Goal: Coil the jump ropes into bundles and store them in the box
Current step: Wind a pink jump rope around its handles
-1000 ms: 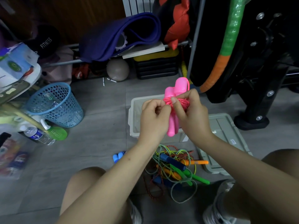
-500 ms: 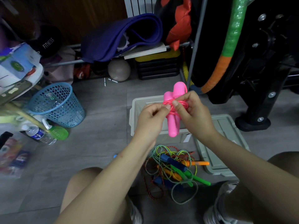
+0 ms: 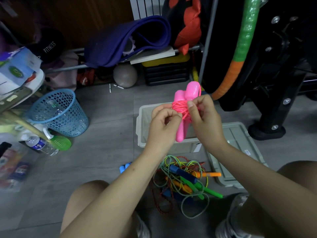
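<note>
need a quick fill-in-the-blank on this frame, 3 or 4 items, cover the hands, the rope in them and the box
1. Both hands, left hand and right hand, hold a jump rope whose colour is ____.
2. The grey box beneath the hands has its lid ____.
3. The lid lies on the floor to the ____ of the box.
4. The tangled pile of ropes lies on the ____, between the person's knees.

Missing words: pink; off; right; floor
</note>
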